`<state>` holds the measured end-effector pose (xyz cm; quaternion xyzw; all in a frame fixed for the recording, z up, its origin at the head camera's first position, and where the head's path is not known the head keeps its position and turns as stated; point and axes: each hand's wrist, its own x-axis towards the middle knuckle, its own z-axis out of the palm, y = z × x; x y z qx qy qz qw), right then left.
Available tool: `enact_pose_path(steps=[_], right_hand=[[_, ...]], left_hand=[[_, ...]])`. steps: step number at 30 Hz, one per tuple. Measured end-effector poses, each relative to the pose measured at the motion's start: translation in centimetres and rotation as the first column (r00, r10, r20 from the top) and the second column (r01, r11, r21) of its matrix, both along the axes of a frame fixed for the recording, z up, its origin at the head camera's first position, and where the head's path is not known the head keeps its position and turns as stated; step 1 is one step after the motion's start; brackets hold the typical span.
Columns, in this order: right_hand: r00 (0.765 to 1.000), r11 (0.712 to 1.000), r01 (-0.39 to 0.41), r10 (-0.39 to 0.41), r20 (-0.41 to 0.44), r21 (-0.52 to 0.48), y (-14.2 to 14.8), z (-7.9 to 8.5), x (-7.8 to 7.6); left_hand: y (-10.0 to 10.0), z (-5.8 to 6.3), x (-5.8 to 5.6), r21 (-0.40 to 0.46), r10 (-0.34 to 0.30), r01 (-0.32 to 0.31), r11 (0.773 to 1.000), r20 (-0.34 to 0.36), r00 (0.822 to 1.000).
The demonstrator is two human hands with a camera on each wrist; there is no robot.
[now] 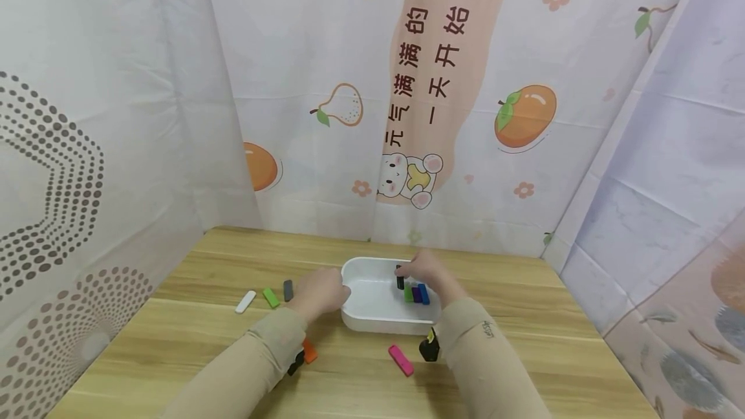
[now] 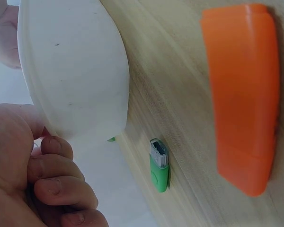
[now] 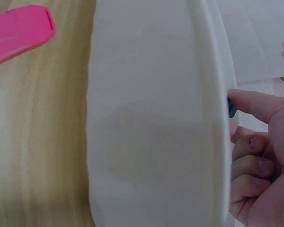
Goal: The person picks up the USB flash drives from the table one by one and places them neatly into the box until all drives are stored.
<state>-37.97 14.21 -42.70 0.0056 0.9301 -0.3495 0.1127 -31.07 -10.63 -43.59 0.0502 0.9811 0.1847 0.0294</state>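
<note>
Black stick (image 1: 399, 280) in the right hand (image 1: 427, 268), over the white tray (image 1: 387, 326).

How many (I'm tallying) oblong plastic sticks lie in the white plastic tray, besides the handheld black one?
3: green stick, purple stick, blue stick, side by side right of centre in the tray; the right hand may hide more.
</note>
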Motion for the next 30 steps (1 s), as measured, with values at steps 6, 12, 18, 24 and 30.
enact_pose_path(steps=[6, 12, 18, 24, 30], right_hand=[[1.0, 0.995, 0.005, -0.003, -0.015, 0.102, -0.9, -0.9, -0.3], [0.998, 0.971, -0.008, 0.021, -0.052, 0.24, -1.6, -0.9, 0.2], [0.997, 0.958, -0.04, 0.056, -0.048, 0.285, -1.8, -0.5, 0.7], [0.998, 0.943, -0.058, 0.064, -0.009, 0.329, -1.9, -0.3, 1.0], [0.996, 0.917, -0.07, 0.086, -0.024, 0.392, -2.4, -0.1, 1.5]], left_hand=[[-0.1, -0.1, 0.0, 0.0, 0.005, -0.005, 1.0, 0.001, 1.0], [-0.2, -0.2, 0.0, -0.006, -0.006, 0.006, 1.0, -0.001, 1.0], [-0.1, 0.2, 0.1, 0.005, -0.013, 0.013, 1.0, -0.015, 1.0], [-0.1, 0.4, 0.2, 0.007, -0.018, 0.018, 1.0, -0.016, 1.0], [-0.2, 0.2, 0.1, -0.001, -0.014, 0.014, 1.0, -0.014, 1.0]])
